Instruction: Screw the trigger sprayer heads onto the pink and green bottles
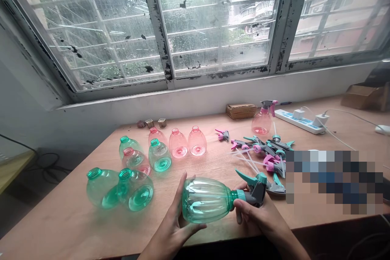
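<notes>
Green ribbed translucent plastic bottle hung sideways over the pale wooden table, long axis left to right: left hand wrapped round its base, right hand, nearer the neck, clamped at the teal-and-grey plastic trigger head's collar!

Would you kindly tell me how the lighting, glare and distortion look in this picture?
Head view: bright daylight in the window, washed out near its top middle; head view: pale highlights streaking the held green bottle; head view: window lines slanting, with a dark upper right corner; head view: blocky pixelation hiding part of the table at right.
</notes>
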`<state>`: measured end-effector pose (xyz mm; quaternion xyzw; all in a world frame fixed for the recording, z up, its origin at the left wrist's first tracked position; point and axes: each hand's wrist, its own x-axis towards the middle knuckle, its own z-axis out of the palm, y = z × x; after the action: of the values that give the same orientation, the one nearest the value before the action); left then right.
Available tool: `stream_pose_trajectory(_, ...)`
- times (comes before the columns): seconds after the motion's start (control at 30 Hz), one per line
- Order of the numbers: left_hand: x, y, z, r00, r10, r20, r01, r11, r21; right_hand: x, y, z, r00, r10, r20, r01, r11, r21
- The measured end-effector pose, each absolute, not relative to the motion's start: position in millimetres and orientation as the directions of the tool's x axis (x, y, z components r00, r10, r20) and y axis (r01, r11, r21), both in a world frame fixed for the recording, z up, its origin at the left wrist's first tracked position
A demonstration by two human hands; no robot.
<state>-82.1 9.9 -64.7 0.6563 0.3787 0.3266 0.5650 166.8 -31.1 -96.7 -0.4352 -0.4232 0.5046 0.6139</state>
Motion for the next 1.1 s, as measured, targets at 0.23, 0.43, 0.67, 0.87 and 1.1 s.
stream_pose_trajectory(0.23, -91.8, 12.5, -67.8, 0.577, 0.816, -0.018, 0.155, -0.088, 0.984, 167.2, -31.4, -96.9, 0.124, 0.990, 0.073, -0.263, 0.103, -0.959)
stream_pose_trajectory(0.43, -86.0, 11.1, -60.8, 0.572, 0.820, -0.021, 0.112, -0.052, 0.992, 167.6, -30.6, -96.7, 0.131, 0.987, 0.090, -0.253, 0.121, -0.960)
stream_pose_trajectory(0.67, -84.8, 8.5, -62.3, 0.530, 0.848, 0.003, 0.206, -0.132, 0.970, 168.7, -29.8, -99.4, 0.127, 0.987, 0.098, -0.258, 0.129, -0.958)
stream_pose_trajectory(0.87, -88.5, 8.7, -63.1, 0.555, 0.831, 0.030, 0.140, -0.128, 0.982, 168.9, -30.1, -99.7, 0.111, 0.990, 0.092, -0.246, 0.117, -0.962)
stream_pose_trajectory(1.1, -85.8, 9.5, -68.1, 0.545, 0.838, 0.029, 0.165, -0.141, 0.976, 169.5, -29.4, -101.4, 0.112, 0.990, 0.090, -0.246, 0.116, -0.962)
